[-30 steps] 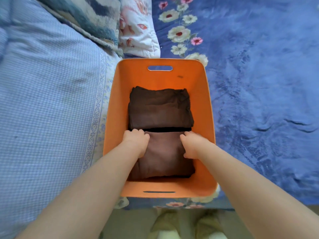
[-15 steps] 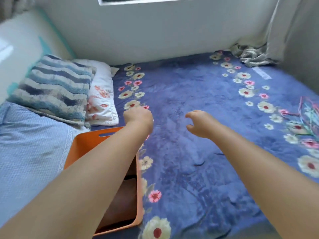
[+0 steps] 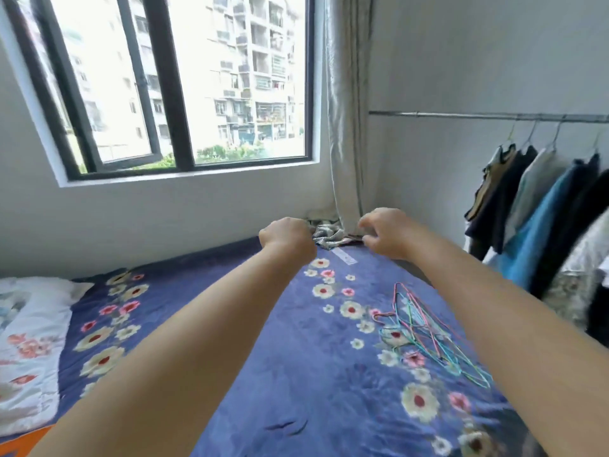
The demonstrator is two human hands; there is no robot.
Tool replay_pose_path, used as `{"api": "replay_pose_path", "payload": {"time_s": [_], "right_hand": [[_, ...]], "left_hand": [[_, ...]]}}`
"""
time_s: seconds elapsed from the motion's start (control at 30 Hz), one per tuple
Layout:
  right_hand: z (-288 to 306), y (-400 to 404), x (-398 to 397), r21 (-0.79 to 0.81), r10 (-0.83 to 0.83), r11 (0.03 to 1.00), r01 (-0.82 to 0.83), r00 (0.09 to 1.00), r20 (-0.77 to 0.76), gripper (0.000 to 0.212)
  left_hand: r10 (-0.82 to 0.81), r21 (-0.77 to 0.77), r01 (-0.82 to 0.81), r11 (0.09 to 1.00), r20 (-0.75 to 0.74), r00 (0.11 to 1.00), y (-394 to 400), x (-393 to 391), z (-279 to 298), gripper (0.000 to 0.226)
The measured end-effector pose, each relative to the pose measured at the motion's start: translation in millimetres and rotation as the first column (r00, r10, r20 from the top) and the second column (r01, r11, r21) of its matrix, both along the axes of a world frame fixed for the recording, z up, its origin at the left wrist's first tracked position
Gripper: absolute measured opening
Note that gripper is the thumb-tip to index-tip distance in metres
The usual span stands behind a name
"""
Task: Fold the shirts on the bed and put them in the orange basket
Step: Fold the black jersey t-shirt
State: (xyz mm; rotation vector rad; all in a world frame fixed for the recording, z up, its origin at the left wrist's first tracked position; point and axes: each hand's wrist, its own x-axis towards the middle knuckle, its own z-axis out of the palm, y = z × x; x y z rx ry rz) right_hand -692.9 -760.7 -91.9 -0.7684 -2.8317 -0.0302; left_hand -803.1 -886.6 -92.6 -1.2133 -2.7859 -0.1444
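Your view has swung up from the orange basket [image 3: 19, 440], now just a sliver at the lower left, to the far corner of the bed [image 3: 296, 374]. Your left hand [image 3: 286, 237] and right hand [image 3: 385, 232] have left the folded brown shirts and reach out empty over the blanket, fingers loosely curled. The window [image 3: 184, 80], hanging clothes [image 3: 540, 219] and wire hangers [image 3: 425, 331] have come into sight.

We see a daylit window [image 3: 158, 80], grey curtain [image 3: 346, 110], white walls [image 3: 478, 54], and a clothes rail [image 3: 487, 116] with hanging garments [image 3: 540, 219].
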Motion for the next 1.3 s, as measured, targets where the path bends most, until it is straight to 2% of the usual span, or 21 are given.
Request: {"api": "replay_pose_path", "payload": {"time_s": [0.2, 0.3, 0.4, 0.57, 0.7, 0.83, 1.2, 1.3], "right_hand": [[62.9, 86.4, 75.3, 0.107, -0.107, 0.988, 0.114, 0.992, -0.068, 0.038], [85.9, 131.2, 111.4, 0.103, -0.193, 0.974, 0.200, 0.978, -0.075, 0.041], [112.2, 187.8, 154.6, 0.155, -0.282, 0.941, 0.302, 0.949, -0.137, 0.039], [138.8, 264.1, 217.2, 0.142, -0.425, 0.881, 0.452, 0.887, -0.181, 0.035], [138.2, 314.7, 266.7, 0.123, -0.501, 0.844, 0.522, 0.849, -0.167, 0.038], [130.1, 377.2, 328.3, 0.101, -0.565, 0.805, 0.584, 0.808, -0.170, 0.038], [125.1, 563.3, 498.7, 0.087, -0.617, 0.767, 0.636, 0.768, -0.169, 0.032], [116.5, 608.6, 532.4, 0.052, -0.634, 0.762, 0.646, 0.759, -0.147, 0.031]], "left_hand": [[-0.184, 0.109, 0.195, 0.975, -0.104, 0.977, 105.6, 44.6, 51.9, 0.030], [-0.245, 0.099, 0.258, 0.961, -0.126, 0.961, 162.0, 63.1, 68.9, 0.029], [-0.306, 0.140, 0.322, 0.936, -0.126, 0.944, 237.0, 89.7, 91.3, 0.026], [-0.448, 0.158, 0.474, 0.866, -0.173, 0.877, 340.9, 140.2, 122.7, 0.025], [-0.553, 0.155, 0.585, 0.796, -0.206, 0.807, 412.0, 189.0, 127.2, 0.021], [-0.613, 0.111, 0.643, 0.758, -0.215, 0.760, 493.8, 247.6, 124.3, 0.005], [-0.692, 0.089, 0.720, 0.688, -0.219, 0.688, 678.1, 401.7, 128.8, 0.018], [-0.707, 0.022, 0.722, 0.692, -0.184, 0.683, 719.4, 433.1, 121.8, 0.020]]}}
